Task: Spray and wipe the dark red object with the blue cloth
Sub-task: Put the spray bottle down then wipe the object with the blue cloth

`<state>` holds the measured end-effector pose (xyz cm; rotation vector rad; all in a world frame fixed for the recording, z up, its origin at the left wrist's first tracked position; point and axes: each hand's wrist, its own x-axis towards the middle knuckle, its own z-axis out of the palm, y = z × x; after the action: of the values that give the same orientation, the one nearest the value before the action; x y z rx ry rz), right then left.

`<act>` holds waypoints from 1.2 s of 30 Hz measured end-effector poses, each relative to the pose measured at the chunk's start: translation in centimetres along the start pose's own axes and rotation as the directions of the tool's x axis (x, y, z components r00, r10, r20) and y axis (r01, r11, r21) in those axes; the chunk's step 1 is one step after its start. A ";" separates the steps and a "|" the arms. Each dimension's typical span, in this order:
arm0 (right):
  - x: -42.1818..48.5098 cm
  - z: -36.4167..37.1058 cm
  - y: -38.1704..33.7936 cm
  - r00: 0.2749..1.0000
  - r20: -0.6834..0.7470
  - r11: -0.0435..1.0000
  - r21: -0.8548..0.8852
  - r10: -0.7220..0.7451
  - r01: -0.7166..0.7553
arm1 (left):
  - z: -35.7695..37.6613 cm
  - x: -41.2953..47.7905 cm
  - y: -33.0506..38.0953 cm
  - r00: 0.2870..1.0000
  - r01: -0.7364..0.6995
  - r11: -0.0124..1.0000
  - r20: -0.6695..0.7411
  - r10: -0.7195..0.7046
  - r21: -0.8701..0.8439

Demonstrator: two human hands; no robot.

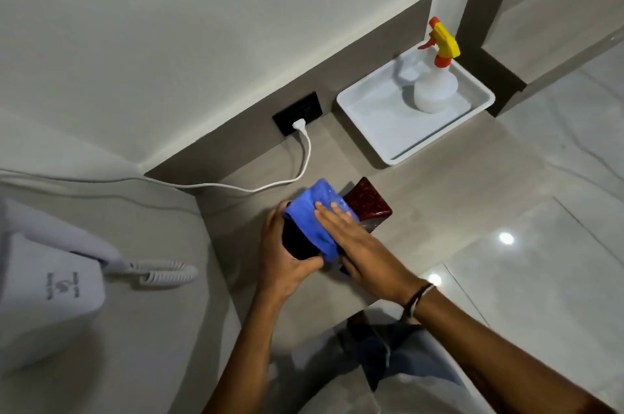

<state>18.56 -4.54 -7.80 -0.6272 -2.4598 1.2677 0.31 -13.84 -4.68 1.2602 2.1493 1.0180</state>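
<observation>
The dark red object [368, 204], a glossy speckled box, rests on the grey counter [439, 197] at the middle of the view. My left hand [287, 255] grips its near dark end. The blue cloth [312, 211] lies draped over its top, and my right hand [354, 241] presses flat on the cloth with fingers stretched out. Only the far right part of the box shows past the cloth. The white spray bottle [435, 86] with a yellow and orange trigger stands upright at the back right, apart from both hands.
The spray bottle stands in a white tray [381, 133] against the wall. A white cord [304, 163] runs from a black wall socket [297, 113] across the counter's back. A white wall-mounted dryer [54, 285] with a coiled cable hangs at the left. Glossy floor tiles lie to the right.
</observation>
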 end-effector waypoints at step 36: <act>-1.1 -7.0 6.4 0.827 -0.374 0.905 0.233 0.420 -0.355 | 1.0 1.7 1.4 0.948 0.311 0.929 -0.009 -0.319 -0.202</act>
<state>24.19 3.06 -9.15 -1.2630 -1.9176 1.2802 0.92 -11.59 -4.21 0.7761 2.1305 1.0924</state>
